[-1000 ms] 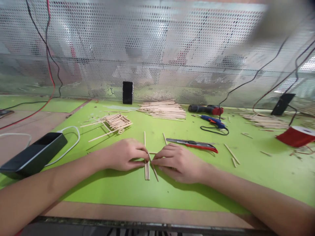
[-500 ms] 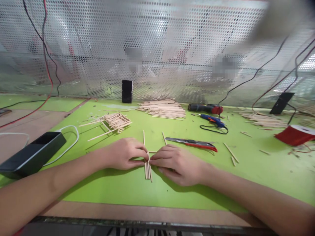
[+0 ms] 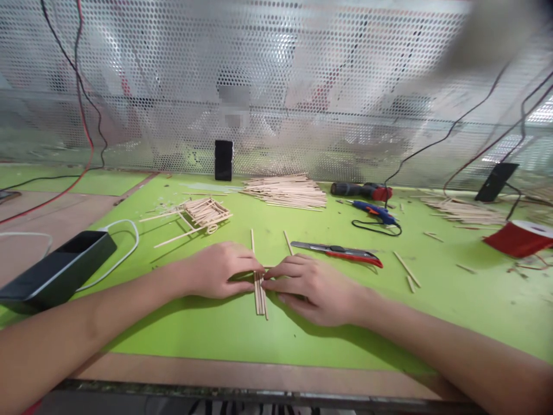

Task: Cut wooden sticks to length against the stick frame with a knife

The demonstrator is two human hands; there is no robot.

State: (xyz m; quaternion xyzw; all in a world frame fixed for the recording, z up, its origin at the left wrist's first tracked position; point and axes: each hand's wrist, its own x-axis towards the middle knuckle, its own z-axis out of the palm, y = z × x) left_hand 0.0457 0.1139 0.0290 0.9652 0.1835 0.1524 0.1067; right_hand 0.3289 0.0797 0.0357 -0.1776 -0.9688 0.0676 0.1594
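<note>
Several thin wooden sticks [image 3: 260, 301] lie side by side on the green mat, pointing toward me. My left hand [image 3: 220, 270] grips them from the left, its fingertips bent over their upper part. From the right, the fingers of my right hand [image 3: 309, 288] press against the same sticks. A crosswise stick shows between the two hands, partly covered by fingers. Beyond the left fingertips one stick [image 3: 253, 241] points away, and another slanted stick [image 3: 288, 242] emerges past my right hand. A red-handled utility knife [image 3: 339, 252] rests just beyond the right hand.
A glued stick structure [image 3: 205, 214] sits back left, near a dark box [image 3: 60, 268] with a white cable. Behind are a stick pile [image 3: 285, 191], a phone [image 3: 223, 160] and a blue glue gun [image 3: 375, 212]. A red ribbon spool [image 3: 516, 238] stands right. Perforated metal [image 3: 173, 115] closes the back.
The left fingertips have shifted slightly right and up across the tops of the sticks. My right hand stays nearly still.
</note>
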